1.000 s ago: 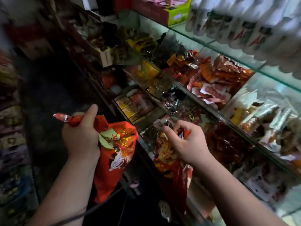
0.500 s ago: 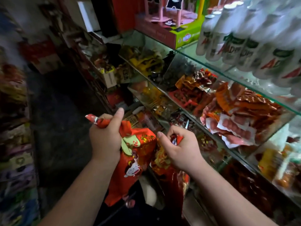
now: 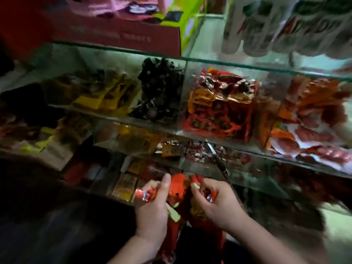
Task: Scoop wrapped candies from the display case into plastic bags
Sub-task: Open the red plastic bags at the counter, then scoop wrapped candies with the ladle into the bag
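Observation:
My left hand (image 3: 153,208) grips the twisted neck of a red printed plastic bag (image 3: 178,189) low in the middle of the view. My right hand (image 3: 215,202) grips the top of a second red bag (image 3: 200,212) right beside it. Both bags hang down between my forearms, their lower parts mostly hidden. The glass display case (image 3: 209,62) rises just behind my hands. One compartment holds red and gold wrapped candies (image 3: 221,103), another holds dark wrapped candies (image 3: 158,88).
Yellow packets (image 3: 102,98) fill the left compartment and red-and-white packets (image 3: 314,130) the right one. A thin metal-tipped tool (image 3: 217,159) leans in the lower shelf above my right hand. White bottles (image 3: 285,25) and a red box (image 3: 114,33) stand on the glass top.
The view has swung to face the case head-on and closer. My two hands have come together, so the two red bags now hang side by side, touching.

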